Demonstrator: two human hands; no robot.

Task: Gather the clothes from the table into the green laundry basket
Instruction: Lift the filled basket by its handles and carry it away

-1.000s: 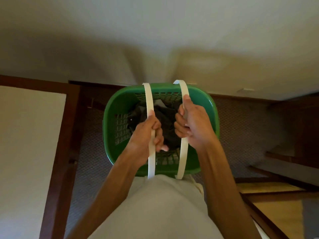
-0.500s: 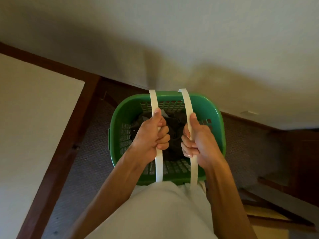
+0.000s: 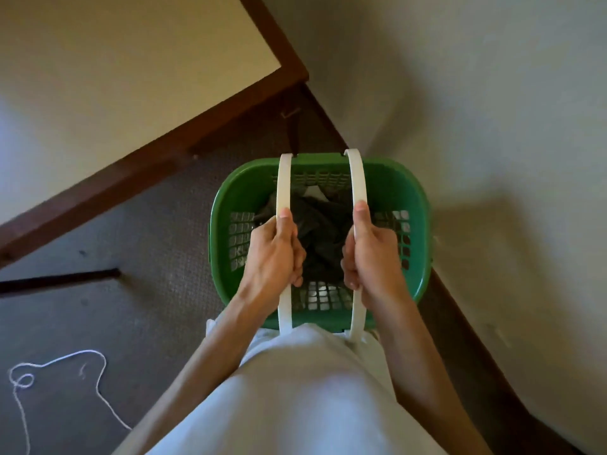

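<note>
Both hands closed on white handles: left hand [image 3: 274,254], right hand [image 3: 372,254]; green laundry basket [image 3: 417,224] below, dark clothes [image 3: 320,231] inside.

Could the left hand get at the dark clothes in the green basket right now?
Probably not at once: the left hand is closed round a white plastic handle of the green plastic laundry basket. The crumpled dark clothes lie uncovered just below, so letting go should free the way.

I can read no text, label, brand or number anywhere here, not even on the green laundry basket [image 3: 407,178].
</note>
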